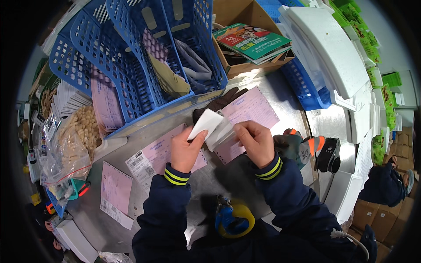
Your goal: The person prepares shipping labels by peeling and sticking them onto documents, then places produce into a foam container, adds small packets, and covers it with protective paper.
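My left hand [186, 149] pinches a small stack of white paper slips [205, 123] between thumb and fingers. At the slips' right edge, the fingertips of my right hand [256, 141] close on a thin, translucent-looking slip. Beneath them lies a pink printed form [253, 107] with perforated edges. Another pink form [161, 148] with a white barcode label [141, 166] rests under and left of my left hand. Farther left is a third pink form [116, 187], also with a label. Behind the slips lies a dark glove [220, 102].
A blue perforated divider basket [151, 108] stands at the back left, beside a cardboard box [238, 70] of booklets. White foam boxes [332, 49] line the right. A tape dispenser [234, 221] lies close to my body. A co-worker [383, 184] is at the far right.
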### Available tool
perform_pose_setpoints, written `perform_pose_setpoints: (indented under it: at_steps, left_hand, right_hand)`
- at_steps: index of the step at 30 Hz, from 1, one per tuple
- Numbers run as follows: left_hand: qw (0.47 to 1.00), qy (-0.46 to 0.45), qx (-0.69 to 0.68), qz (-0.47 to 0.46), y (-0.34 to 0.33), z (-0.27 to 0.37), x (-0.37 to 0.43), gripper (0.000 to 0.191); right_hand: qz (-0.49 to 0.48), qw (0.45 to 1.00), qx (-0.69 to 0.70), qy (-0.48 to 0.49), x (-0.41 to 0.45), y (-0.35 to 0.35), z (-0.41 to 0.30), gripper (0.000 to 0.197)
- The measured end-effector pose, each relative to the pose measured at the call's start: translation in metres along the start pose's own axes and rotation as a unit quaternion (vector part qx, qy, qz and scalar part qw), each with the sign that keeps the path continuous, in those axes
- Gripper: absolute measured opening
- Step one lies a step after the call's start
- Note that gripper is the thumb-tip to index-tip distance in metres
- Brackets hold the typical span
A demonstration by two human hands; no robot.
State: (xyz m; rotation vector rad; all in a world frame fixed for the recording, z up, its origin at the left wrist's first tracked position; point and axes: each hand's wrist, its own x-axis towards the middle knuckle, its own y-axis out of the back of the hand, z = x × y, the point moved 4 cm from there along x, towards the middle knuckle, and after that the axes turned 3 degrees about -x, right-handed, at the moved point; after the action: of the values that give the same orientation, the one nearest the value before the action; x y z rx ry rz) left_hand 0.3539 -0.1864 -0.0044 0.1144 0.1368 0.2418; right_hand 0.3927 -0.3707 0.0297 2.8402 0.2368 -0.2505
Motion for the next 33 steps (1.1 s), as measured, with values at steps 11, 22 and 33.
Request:
perform_pose_setpoints:
  at_steps: [11,22,33]
  left_hand:
    - [0.963,-0.208,0.165,-0.040,-0.015,0.013,-0.020,0.027]
    - [0.959,-0.208,0.172,-0.085,-0.012,0.018,-0.036,0.054]
    - [0.990,-0.086,0.008,-0.114,-0.003,-0.021,-0.032,0.049]
  right_hand:
    - [-0.222,0.923,0.130,-0.286,0.006,-0.012,0.017,0.033]
    - [-0.227,0.937,0.176,-0.200,-0.004,-0.010,0.050,0.012]
    - [-0.240,0.882,0.329,-0.237,-0.012,-0.015,0.072,0.017]
